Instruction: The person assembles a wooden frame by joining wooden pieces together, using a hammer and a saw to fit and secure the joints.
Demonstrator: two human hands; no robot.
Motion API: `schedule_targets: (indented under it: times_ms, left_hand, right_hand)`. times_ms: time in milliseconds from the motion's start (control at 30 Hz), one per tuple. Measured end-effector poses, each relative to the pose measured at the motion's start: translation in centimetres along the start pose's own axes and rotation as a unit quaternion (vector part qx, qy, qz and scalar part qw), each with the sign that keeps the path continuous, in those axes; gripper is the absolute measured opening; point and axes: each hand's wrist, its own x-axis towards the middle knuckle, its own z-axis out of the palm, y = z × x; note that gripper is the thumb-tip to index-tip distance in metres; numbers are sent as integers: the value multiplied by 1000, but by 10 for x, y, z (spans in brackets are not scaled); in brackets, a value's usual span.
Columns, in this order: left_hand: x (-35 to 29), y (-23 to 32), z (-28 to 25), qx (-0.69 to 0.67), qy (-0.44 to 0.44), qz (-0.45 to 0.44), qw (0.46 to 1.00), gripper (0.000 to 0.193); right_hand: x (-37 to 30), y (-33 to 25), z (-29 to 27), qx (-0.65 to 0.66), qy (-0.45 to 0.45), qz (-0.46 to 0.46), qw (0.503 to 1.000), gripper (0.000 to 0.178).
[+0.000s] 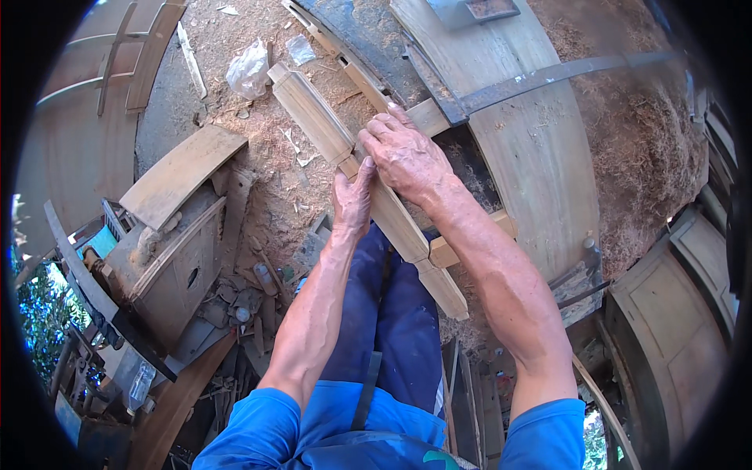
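Note:
A pale wooden furniture leg (312, 113), shaped with grooves and tapered ends, slants from upper left to lower right in front of me. Two short rails meet its right side: the upper rail (428, 118) emerges beyond my right hand, and the lower rail (479, 236) passes under my right forearm. My left hand (352, 196) is closed round the leg's left edge near the middle, thumb on top. Just above it, my right hand (403, 153) lies over the leg with bent fingers. Its fingertips and anything beneath its palm are hidden.
A broad wooden board (525, 149) stands at the right, crossed by a dark metal bar (564, 72). Shavings (642, 141) heap beyond it. To the left are a plank (184, 172) on a wooden box (180, 274), offcuts, and a plastic bag (249, 70) on the ground.

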Motion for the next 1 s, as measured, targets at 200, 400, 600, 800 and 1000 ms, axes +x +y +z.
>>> schedule_targets:
  times_ms: [200, 400, 600, 800, 1000]
  left_hand:
    - [5, 7, -5, -15, -26, -99, 995, 54]
    - [-7, 16, 5, -24, 54, -81, 995, 59]
    - [-36, -13, 6, -102, 33, -149, 983, 77]
    - [-31, -3, 19, -34, 148, -107, 983, 70]
    - [-16, -3, 41, 132, 221, -181, 949, 99]
  right_hand:
    - [-90, -42, 5, 96, 227, 90, 965, 41]
    - [-339, 9, 53, -107, 285, 657, 689, 66]
    - [-371, 49, 57, 58, 312, 710, 629, 57]
    - [-346, 28, 21, 58, 285, 701, 652, 49]
    - [-246, -67, -62, 176, 205, 450, 852, 57]
